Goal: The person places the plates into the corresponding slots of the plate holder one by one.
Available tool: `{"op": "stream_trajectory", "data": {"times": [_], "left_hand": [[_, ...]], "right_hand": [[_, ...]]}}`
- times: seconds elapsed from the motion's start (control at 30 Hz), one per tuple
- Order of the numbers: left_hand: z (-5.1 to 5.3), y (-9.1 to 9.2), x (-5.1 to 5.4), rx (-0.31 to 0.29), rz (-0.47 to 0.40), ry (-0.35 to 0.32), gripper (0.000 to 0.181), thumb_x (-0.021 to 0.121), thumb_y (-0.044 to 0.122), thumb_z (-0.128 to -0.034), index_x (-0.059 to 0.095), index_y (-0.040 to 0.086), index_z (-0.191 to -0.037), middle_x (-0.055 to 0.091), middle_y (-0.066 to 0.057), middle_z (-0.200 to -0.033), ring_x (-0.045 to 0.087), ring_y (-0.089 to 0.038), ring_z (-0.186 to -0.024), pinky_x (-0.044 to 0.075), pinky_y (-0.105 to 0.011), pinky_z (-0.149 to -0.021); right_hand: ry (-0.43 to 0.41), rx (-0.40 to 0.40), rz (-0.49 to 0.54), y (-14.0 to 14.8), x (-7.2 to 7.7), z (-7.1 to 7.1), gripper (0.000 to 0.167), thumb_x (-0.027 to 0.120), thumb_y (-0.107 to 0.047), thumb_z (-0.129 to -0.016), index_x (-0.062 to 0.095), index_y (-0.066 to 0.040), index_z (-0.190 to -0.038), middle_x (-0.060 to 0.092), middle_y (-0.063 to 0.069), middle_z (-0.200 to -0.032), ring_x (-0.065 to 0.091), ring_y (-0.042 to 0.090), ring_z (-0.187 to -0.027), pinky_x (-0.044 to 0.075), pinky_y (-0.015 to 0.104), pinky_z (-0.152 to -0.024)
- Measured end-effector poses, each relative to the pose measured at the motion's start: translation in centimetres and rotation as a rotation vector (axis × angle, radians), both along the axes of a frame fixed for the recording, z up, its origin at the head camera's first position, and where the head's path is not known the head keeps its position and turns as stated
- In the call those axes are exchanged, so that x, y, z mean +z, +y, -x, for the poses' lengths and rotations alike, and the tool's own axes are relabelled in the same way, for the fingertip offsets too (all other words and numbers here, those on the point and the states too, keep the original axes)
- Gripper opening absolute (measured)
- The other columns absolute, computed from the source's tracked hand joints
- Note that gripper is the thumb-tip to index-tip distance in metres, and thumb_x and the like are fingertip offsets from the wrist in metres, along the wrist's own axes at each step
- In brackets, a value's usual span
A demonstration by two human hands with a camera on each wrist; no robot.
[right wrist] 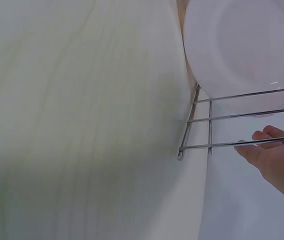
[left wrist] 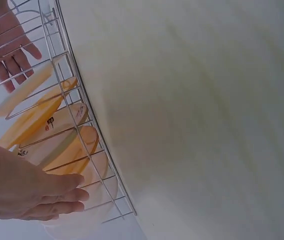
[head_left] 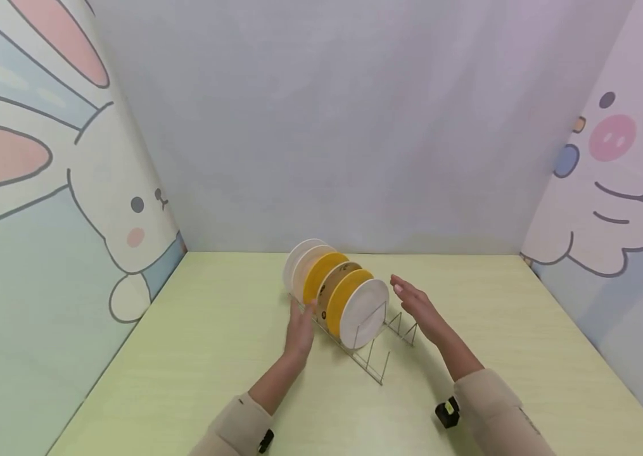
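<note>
A wire dish rack stands on the table and holds several plates upright in a row. Nearest me in it is a white plate; behind come a yellow plate, a tan patterned plate with a white rim, another yellow one, then paler plates at the back. My left hand is at the rack's left side beside the plates, its fingers extended; whether it touches them I cannot tell. On the right, my right hand is held near the rack with straight fingers, apart from the white plate, gripping nothing.
The rack's near slots hold no plate. A small black object is by my right sleeve. Behind the pale wooden table hangs a grey curtain, with cartoon-printed panels on both sides.
</note>
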State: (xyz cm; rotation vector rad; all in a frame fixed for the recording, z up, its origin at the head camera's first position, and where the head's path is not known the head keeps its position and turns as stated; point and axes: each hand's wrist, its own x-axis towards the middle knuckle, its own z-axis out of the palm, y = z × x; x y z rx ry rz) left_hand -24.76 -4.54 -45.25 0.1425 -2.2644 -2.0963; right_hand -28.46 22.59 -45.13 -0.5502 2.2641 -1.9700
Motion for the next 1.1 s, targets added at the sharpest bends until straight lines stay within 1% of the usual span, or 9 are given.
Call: {"op": "stream_trajectory", "data": {"times": [0.1, 0.2, 0.33, 0.5, 0.63, 0.77, 0.87, 0.97, 1.1], "left_hand": [[-0.3, 0.3, 0.0, -0.028, -0.001, -0.015, 0.083, 0.042, 0.050, -0.0933, 0.002, 0.003, -0.148, 0.009, -0.017, -0.152, 0.008, -0.034, -0.137, 0.007, -0.050, -0.108], [-0.2, 0.4, 0.1, -0.052, 0.007, -0.017, 0.082, 0.042, 0.049, -0.0934, 0.004, 0.001, -0.148, 0.009, -0.017, -0.152, 0.008, -0.033, -0.138, 0.006, -0.050, -0.108], [-0.1, 0.3, 0.2, -0.058, 0.015, -0.022, 0.080, 0.042, 0.047, -0.0937, 0.005, 0.001, -0.148, 0.008, -0.017, -0.152, 0.007, -0.033, -0.138, 0.006, -0.050, -0.108], [0.4, 0.0, 0.1, -0.074, 0.043, -0.011, 0.081, 0.043, 0.048, -0.0933, 0.008, 0.000, -0.148, 0.011, -0.017, -0.152, 0.009, -0.033, -0.137, 0.007, -0.049, -0.108], [1.4, -0.4, -0.2, -0.113, 0.071, 0.013, 0.079, 0.043, 0.049, -0.0934, 0.013, 0.000, -0.147, 0.016, -0.017, -0.151, 0.012, -0.032, -0.137, 0.010, -0.047, -0.109], [2.6, -0.9, -0.4, -0.186, 0.080, 0.008, 0.080, 0.042, 0.051, -0.0938, 0.012, -0.001, -0.147, 0.015, -0.018, -0.151, 0.011, -0.033, -0.137, 0.011, -0.048, -0.108], [3.6, -1.3, -0.6, -0.244, 0.087, 0.000, 0.081, 0.039, 0.052, -0.0942, 0.011, -0.002, -0.147, 0.015, -0.019, -0.150, 0.015, -0.035, -0.136, 0.018, -0.052, -0.106], [4.5, -1.7, -0.5, -0.299, 0.077, -0.002, 0.079, 0.037, 0.053, -0.0948, 0.012, 0.000, -0.147, 0.018, -0.018, -0.150, 0.022, -0.037, -0.134, 0.026, -0.055, -0.102], [5.5, -2.0, -0.4, -0.351, 0.071, -0.017, 0.079, 0.035, 0.056, -0.0943, 0.014, 0.003, -0.148, 0.019, -0.018, -0.150, 0.026, -0.038, -0.132, 0.029, -0.055, -0.100]], "right_hand": [[-0.044, 0.056, -0.016, -0.7, -0.1, 0.6, 0.056, 0.032, -0.028, -0.102, 0.017, 0.002, -0.146, 0.014, 0.022, -0.150, 0.010, 0.038, -0.136, 0.013, 0.059, -0.103], [-0.070, 0.087, -0.028, -1.1, 0.0, 0.7, 0.055, 0.032, -0.027, -0.102, 0.017, 0.000, -0.147, 0.013, 0.022, -0.150, 0.011, 0.040, -0.135, 0.014, 0.061, -0.102], [-0.080, 0.089, -0.042, -1.1, -0.4, 0.7, 0.058, 0.034, -0.032, -0.101, 0.017, -0.003, -0.148, 0.014, 0.021, -0.150, 0.013, 0.042, -0.134, 0.017, 0.062, -0.101], [-0.092, 0.075, -0.069, -1.2, -0.6, -0.1, 0.061, 0.037, -0.030, -0.100, 0.012, -0.003, -0.148, 0.016, 0.022, -0.149, 0.020, 0.042, -0.133, 0.022, 0.060, -0.101], [-0.074, 0.040, -0.079, -1.6, -0.7, -1.3, 0.064, 0.039, -0.028, -0.100, 0.007, -0.002, -0.148, 0.017, 0.025, -0.148, 0.024, 0.042, -0.131, 0.026, 0.058, -0.099], [-0.079, -0.020, -0.045, -2.4, -0.9, -2.9, 0.069, 0.043, -0.027, -0.099, 0.002, -0.002, -0.148, 0.012, 0.025, -0.149, 0.017, 0.039, -0.134, 0.022, 0.056, -0.102], [-0.101, -0.051, -0.013, -3.2, -1.2, -4.2, 0.073, 0.045, -0.025, -0.098, -0.003, -0.003, -0.148, 0.008, 0.022, -0.151, 0.012, 0.036, -0.136, 0.019, 0.053, -0.104], [-0.123, -0.065, 0.011, -4.1, -1.5, -5.4, 0.075, 0.047, -0.023, -0.097, -0.005, -0.003, -0.148, 0.007, 0.021, -0.152, 0.013, 0.035, -0.136, 0.019, 0.052, -0.104], [-0.141, -0.060, 0.031, -4.9, -1.7, -6.8, 0.078, 0.050, -0.022, -0.096, -0.004, -0.003, -0.148, 0.010, 0.020, -0.151, 0.018, 0.037, -0.135, 0.021, 0.052, -0.103]]}}
